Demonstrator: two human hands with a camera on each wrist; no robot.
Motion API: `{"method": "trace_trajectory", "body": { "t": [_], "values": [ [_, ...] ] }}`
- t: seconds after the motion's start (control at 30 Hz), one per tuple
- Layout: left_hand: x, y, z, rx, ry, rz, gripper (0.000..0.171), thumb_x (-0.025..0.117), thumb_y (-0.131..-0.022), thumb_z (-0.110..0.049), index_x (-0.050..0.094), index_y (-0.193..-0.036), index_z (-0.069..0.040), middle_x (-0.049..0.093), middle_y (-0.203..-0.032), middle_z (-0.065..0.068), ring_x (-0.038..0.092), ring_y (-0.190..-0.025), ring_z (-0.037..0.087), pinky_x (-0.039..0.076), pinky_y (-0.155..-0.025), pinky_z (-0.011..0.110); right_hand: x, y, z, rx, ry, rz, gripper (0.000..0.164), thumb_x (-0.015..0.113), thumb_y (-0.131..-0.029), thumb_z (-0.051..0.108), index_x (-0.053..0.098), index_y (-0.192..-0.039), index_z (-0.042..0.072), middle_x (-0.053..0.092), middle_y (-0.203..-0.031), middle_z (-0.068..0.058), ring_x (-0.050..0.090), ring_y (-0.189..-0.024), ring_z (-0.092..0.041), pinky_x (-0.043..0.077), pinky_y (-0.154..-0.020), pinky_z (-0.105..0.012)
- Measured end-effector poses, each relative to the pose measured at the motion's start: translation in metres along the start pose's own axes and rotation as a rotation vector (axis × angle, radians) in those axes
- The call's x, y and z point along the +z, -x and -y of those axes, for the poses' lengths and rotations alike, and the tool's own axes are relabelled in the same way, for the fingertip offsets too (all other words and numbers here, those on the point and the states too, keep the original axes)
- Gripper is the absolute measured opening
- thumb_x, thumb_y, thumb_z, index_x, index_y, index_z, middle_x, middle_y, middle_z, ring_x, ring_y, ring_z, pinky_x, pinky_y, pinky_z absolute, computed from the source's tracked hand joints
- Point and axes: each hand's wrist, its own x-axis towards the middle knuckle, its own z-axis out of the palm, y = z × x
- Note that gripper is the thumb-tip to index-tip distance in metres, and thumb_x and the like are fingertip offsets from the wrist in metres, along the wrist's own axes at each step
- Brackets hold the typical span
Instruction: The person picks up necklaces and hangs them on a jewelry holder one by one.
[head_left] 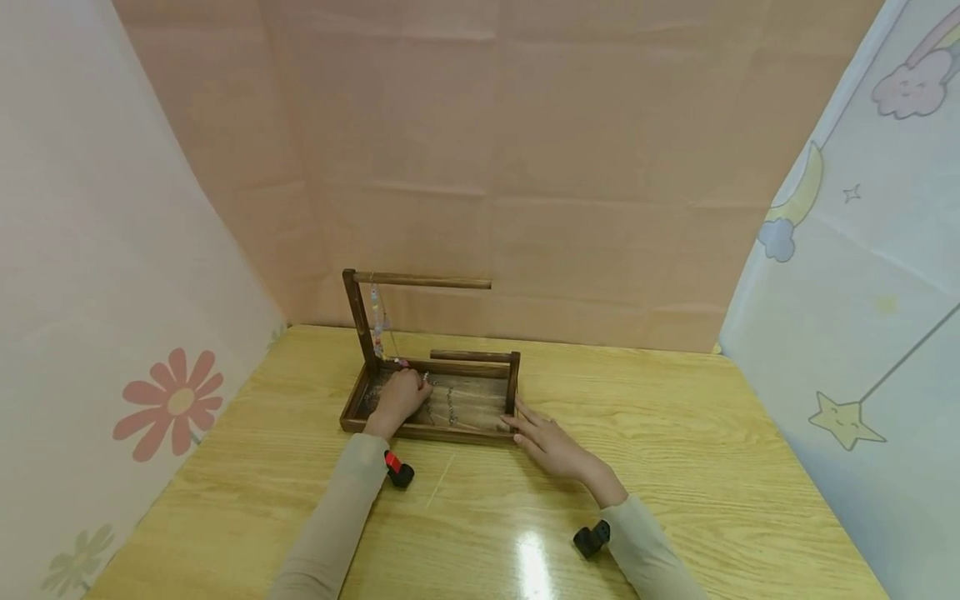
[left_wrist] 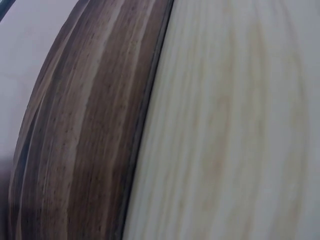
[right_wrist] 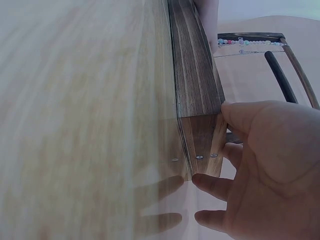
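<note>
A dark wooden jewelry stand (head_left: 480, 436), a shallow tray with a tall bar and a low bar, stands on the table. My left hand (head_left: 399, 398) reaches into the tray's left half, fingers curled. A silvery chain (head_left: 427, 377) shows at its fingertips, which it pinches; the rest is mostly hidden by the hand. Just behind hangs a colorful beaded strand (head_left: 377, 321) from the tall bar. At the tray's right end, my right hand (head_left: 553, 446) grips the end wall. In the right wrist view its thumb meets the top corner and its fingers lie along the outer end.
Another chain (head_left: 452, 406) lies on the tray floor right of the left hand. The low bar (head_left: 472, 356) rises along the tray's back right. An orange-brown backdrop (head_left: 600, 208) stands behind the wooden table (head_left: 712, 467), with printed cloths on both sides.
</note>
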Motion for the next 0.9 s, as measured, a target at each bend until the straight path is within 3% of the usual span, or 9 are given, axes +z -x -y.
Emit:
{"method": "trace_trajectory", "body": {
  "t": [0.17, 0.37, 0.73, 0.9],
  "values": [
    [-0.002, 0.003, -0.001, -0.018, 0.022, -0.001, 0.042, 0.046, -0.089, -0.014, 0.027, -0.052, -0.014, 0.029, -0.057, 0.002, 0.024, -0.053, 0.017, 0.024, -0.054, 0.028, 0.001, 0.001, 0.001, -0.009, 0.001, -0.002, 0.045, 0.034, -0.103, 0.025, 0.03, -0.145, 0.011, 0.004, -0.155, -0.016, 0.028, -0.133, -0.043, 0.01, -0.1, -0.074],
    [-0.004, 0.004, -0.001, -0.006, 0.063, -0.003, 0.041, 0.046, -0.092, -0.011, 0.024, -0.057, -0.014, 0.023, -0.06, 0.001, 0.019, -0.055, 0.016, 0.022, -0.057, 0.029, 0.002, 0.001, 0.0, 0.001, 0.005, -0.005, 0.045, 0.033, -0.103, 0.027, 0.031, -0.145, 0.011, 0.005, -0.155, -0.016, 0.028, -0.134, -0.042, 0.011, -0.1, -0.074],
    [-0.011, 0.011, 0.0, -0.066, 0.312, -0.038, 0.037, 0.054, -0.09, -0.014, 0.031, -0.06, -0.013, 0.023, -0.056, -0.002, 0.021, -0.048, 0.012, 0.022, -0.048, 0.024, 0.0, 0.001, 0.001, 0.01, 0.002, 0.005, 0.046, 0.033, -0.102, 0.029, 0.031, -0.145, 0.012, 0.004, -0.155, -0.015, 0.027, -0.134, -0.042, 0.01, -0.1, -0.073],
    [-0.012, 0.013, 0.001, -0.055, 0.363, -0.087, 0.036, 0.057, -0.088, -0.014, 0.037, -0.059, -0.013, 0.024, -0.052, -0.003, 0.021, -0.046, 0.011, 0.022, -0.046, 0.024, -0.001, 0.001, 0.003, 0.004, 0.002, 0.008, 0.045, 0.034, -0.103, 0.026, 0.031, -0.145, 0.01, 0.004, -0.155, -0.016, 0.026, -0.135, -0.042, 0.01, -0.1, -0.074]
  ]
}}
